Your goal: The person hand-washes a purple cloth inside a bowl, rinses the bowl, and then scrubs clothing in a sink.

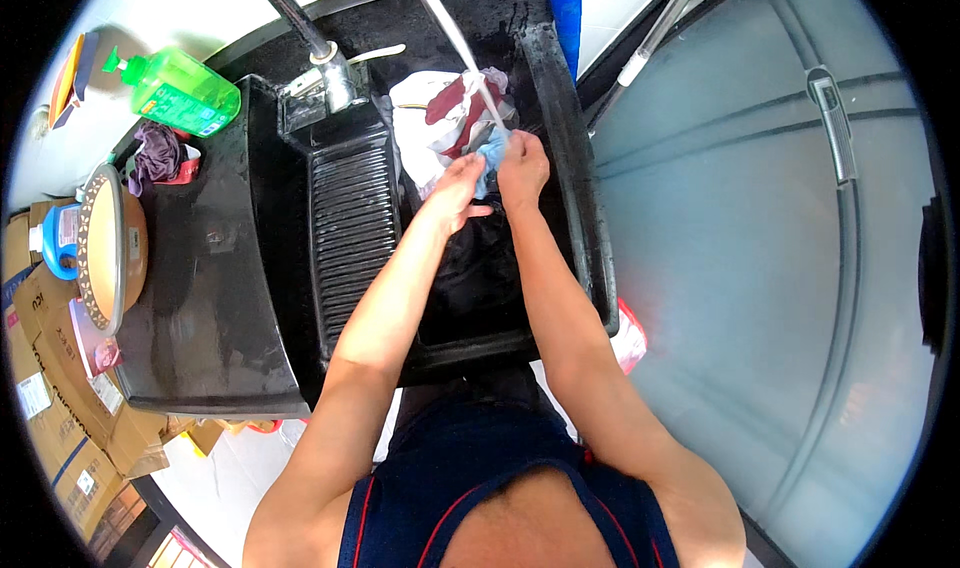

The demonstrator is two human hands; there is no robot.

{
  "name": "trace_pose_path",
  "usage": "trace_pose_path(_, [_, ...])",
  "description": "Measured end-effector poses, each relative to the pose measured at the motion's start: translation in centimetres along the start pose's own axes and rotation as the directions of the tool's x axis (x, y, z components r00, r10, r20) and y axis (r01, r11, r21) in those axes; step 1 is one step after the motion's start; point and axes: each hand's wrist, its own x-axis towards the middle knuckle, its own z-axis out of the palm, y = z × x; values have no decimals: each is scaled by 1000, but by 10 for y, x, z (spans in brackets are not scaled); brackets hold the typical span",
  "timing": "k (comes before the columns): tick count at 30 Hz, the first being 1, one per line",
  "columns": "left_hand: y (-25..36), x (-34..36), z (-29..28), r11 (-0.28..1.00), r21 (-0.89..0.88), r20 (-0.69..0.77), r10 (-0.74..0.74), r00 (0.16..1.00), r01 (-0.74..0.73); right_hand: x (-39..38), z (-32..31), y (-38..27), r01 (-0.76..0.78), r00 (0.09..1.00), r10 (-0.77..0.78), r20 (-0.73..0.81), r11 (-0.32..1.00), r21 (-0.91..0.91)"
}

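A small light-blue cloth (490, 154) is stretched between my two hands in the black sink (598, 258). My left hand (457, 194) pinches its left side, with the thumb sticking out to the right. My right hand (523, 171) has its fingers curled round the other side. Water (468, 60) runs from the faucet (340, 80) down onto the cloth and my right fingers. Just behind my hands lies a heap of wet white and dark-red clothing (440, 118). What is in the dark basin below my wrists is hard to make out.
A ribbed washboard (352, 203) forms the sink's left part. On the left counter (200, 298) stand a green pump bottle (185, 93), a dark crumpled cloth (158, 156) and an upright tan basin (125, 253). Cardboard boxes (60, 368) are stacked at far left. A frosted glass door (720, 268) borders the right.
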Motion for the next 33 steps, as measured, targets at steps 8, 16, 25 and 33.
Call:
trace_pose_path(8, [-15,57,9,803,-551,223,-123,967,229,-27,-25,-28,283,915,-246,320,956,-75])
trace_pose_path(16, [-19,11,-19,839,-494,291,-87,953,227,-94,-41,-71,364,856,-218,469,898,-246])
trace_pose_path(25, [-37,-20,-33,929,-353,47,-103,994,113,-51,-15,-44,48,874,136,466,931,-362])
trace_pose_path(33, [4,-104,-58,947,-260,14,198,980,-188,-53,-61,17,-85,789,220,573,964,-254])
